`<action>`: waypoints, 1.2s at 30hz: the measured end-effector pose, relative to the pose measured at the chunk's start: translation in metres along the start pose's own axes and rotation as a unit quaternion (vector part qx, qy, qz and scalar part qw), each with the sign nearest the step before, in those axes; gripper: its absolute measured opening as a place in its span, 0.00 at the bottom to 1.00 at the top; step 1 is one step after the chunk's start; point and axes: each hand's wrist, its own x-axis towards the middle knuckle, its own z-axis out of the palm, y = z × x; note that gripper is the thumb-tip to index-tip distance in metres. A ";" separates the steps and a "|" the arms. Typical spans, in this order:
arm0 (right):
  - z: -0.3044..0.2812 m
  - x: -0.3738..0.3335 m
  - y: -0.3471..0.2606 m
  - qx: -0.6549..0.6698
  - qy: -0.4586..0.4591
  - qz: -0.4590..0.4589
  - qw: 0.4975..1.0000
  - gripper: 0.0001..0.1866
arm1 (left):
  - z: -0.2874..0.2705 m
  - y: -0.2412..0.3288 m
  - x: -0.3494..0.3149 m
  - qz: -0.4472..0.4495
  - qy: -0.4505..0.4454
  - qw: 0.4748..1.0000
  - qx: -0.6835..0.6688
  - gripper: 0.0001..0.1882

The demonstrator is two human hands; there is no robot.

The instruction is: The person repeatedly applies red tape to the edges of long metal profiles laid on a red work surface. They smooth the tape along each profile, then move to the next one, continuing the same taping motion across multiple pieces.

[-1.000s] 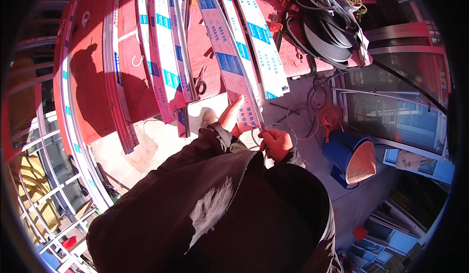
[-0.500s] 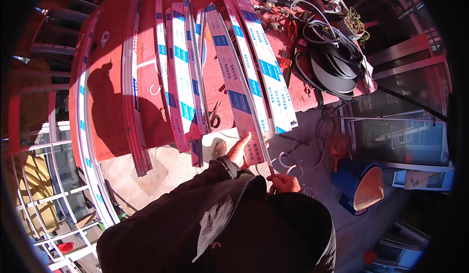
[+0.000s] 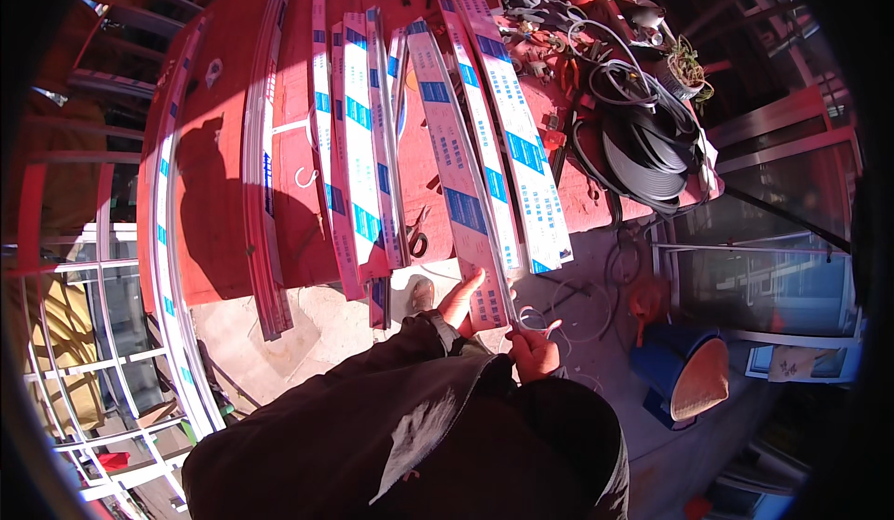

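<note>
A long profile in white and blue printed film slants off the front edge of a red-covered table. My left hand grips it near its close end, thumb on top; the fingers underneath are hidden. Just right of that end, my right hand is closed in a pinch. A thin strip or cord seems to run to its fingertips, too small to make out. Beside the held piece lie more film-wrapped profiles on the right and others on the left. Scissors with dark handles rest between them.
Coiled black rubber strip sits at the table's right, below a potted plant and scattered fittings. A blue bucket-like container stands on the floor, right. Long profiles run along the left table edge. Framed glass stands far right.
My right hand has come slightly closer to the end of the held profile. My left hand keeps its grip. The whole view has shifted a little, with the table lower in it.
</note>
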 end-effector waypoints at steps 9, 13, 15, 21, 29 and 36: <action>-0.003 -0.004 -0.015 0.064 -0.019 0.079 0.995 0.12 | 0.010 0.000 -0.004 -0.004 0.001 1.000 -0.016 0.26; -0.010 0.006 -0.014 0.046 -0.091 0.075 0.992 0.12 | 0.005 0.000 -0.002 -0.009 0.001 1.000 -0.008 0.26; -0.001 0.009 -0.016 0.021 -0.054 0.042 0.997 0.12 | -0.003 -0.002 0.000 -0.001 -0.008 1.000 0.013 0.27; -0.001 0.004 -0.008 0.050 -0.038 0.015 0.998 0.11 | 0.003 -0.001 -0.003 0.008 0.003 1.000 0.021 0.27; 0.009 0.008 -0.013 -0.002 0.000 0.003 1.000 0.09 | 0.010 0.004 -0.003 0.016 0.016 0.999 0.029 0.28; 0.005 0.008 -0.004 -0.033 0.001 -0.063 0.997 0.12 | 0.000 0.004 -0.003 -0.005 0.003 1.000 0.007 0.28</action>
